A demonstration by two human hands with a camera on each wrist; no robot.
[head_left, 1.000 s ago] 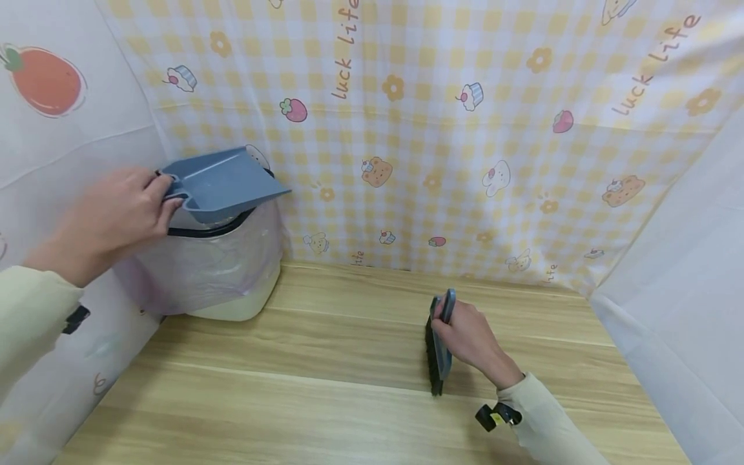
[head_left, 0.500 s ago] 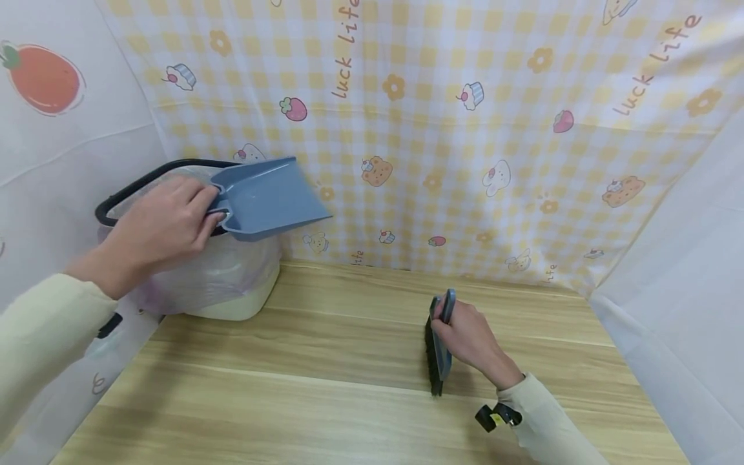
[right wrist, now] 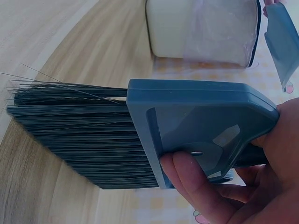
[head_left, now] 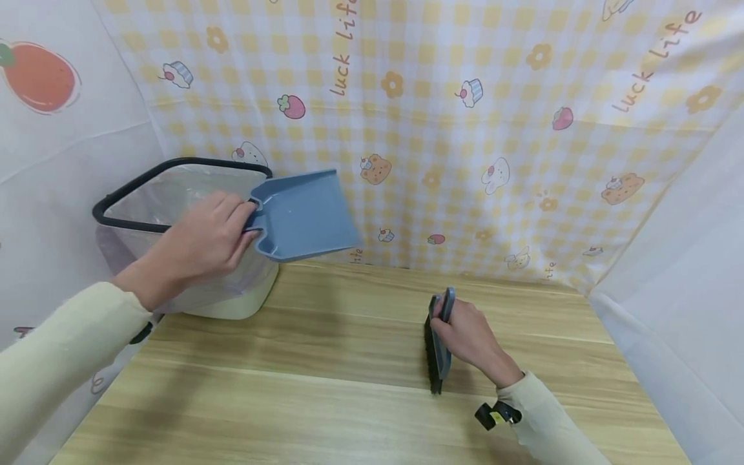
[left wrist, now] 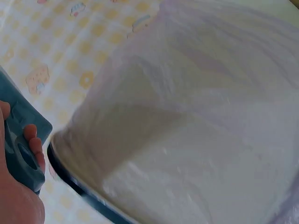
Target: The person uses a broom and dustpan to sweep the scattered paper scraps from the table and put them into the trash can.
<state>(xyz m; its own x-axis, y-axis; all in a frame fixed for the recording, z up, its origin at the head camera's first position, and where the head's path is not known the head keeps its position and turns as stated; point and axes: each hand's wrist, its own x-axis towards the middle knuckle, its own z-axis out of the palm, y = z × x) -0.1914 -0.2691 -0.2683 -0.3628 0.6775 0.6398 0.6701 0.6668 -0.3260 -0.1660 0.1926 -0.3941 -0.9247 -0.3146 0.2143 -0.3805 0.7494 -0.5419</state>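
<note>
My left hand (head_left: 203, 242) grips the handle of a blue dustpan (head_left: 305, 216), held up in the air at the right side of the trash can (head_left: 232, 303). The pan's tray faces up and its lip points right; nothing shows on it. A thin translucent bag lines the can, folded over a black rim (head_left: 134, 226). Over on the right, my right hand (head_left: 471, 332) holds a small hand brush (head_left: 443, 349) by its blue handle. Its dark bristles (right wrist: 84, 135) stand against the wooden tabletop in the right wrist view.
The wood-grain table (head_left: 349, 413) runs across the foreground. Behind it hangs a yellow checked curtain (head_left: 418, 142) with cartoon prints, and white cloth closes in both sides. The can stands in the back left corner.
My left hand has carried the dustpan rightward and slightly down, from above the can's opening to beside it. The right hand and brush have stayed put.
</note>
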